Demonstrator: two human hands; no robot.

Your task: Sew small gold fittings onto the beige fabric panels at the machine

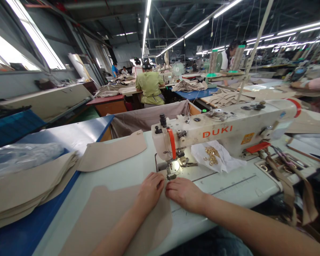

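Observation:
A beige fabric panel (117, 213) lies on the pale green sewing table, its upper right edge at the presser foot (171, 175) of the sewing machine (218, 129). My left hand (152, 186) rests on that edge, just left of the foot, with its fingers bent and pressed together on the cloth. Close beside it, my right hand (185, 192) has its fingers curled at the panel's edge in front of the foot. What the fingertips pinch is partly hidden. The machine's lamp lights the needle area.
Another beige panel (113, 151) lies behind on the table. Left, a stack of panels (29, 188) sits on a blue surface beside clear plastic (24, 158). Gold metal pieces (212, 155) lie on white paper under the machine arm. Fabric straps (282, 181) and scissors (285, 156) are at right. Co-workers sit beyond.

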